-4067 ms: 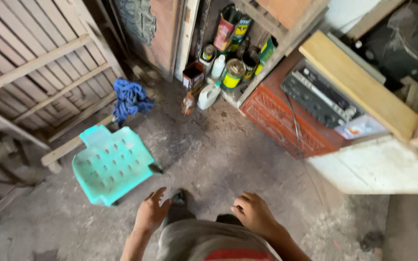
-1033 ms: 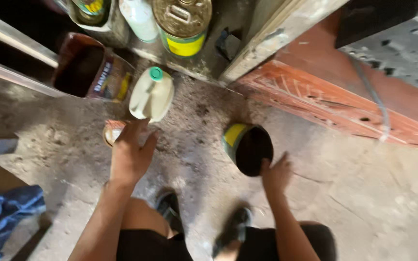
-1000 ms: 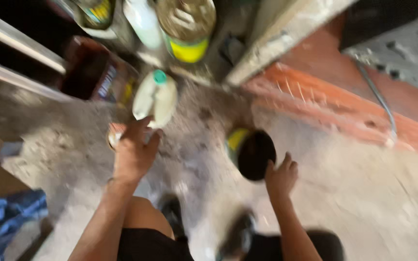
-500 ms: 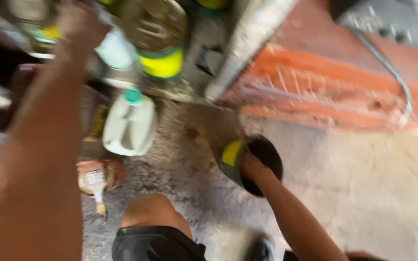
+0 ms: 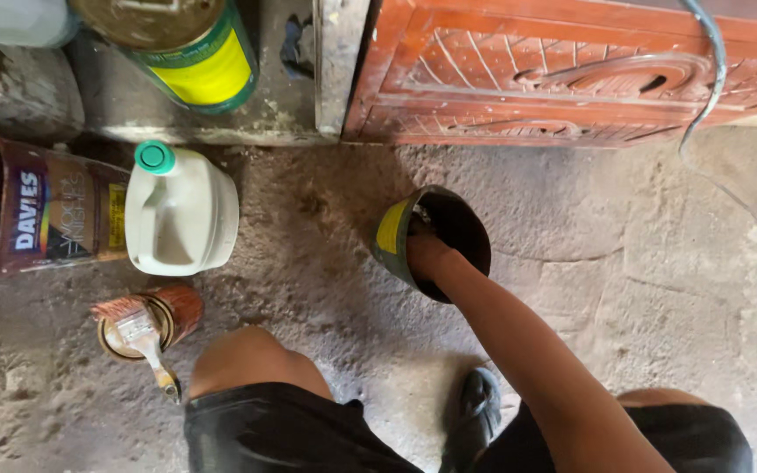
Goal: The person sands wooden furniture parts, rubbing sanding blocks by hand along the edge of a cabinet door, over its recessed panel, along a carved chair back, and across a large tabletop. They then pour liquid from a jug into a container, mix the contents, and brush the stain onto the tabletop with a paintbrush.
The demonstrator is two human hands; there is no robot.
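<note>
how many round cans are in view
3: a green and yellow can on the ledge at top left, a small can with a paintbrush across it, and the dark can the right hand grips. Others may be out of frame.

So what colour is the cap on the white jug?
Green. The cap on the white jug shows clearly in the head view.

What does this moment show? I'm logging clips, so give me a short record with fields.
right hand: gripping rim of the dark open can
left hand: out of view
paintbrush: resting across the small tin
white jug: green cap, on its side
floor: rough concrete
</note>
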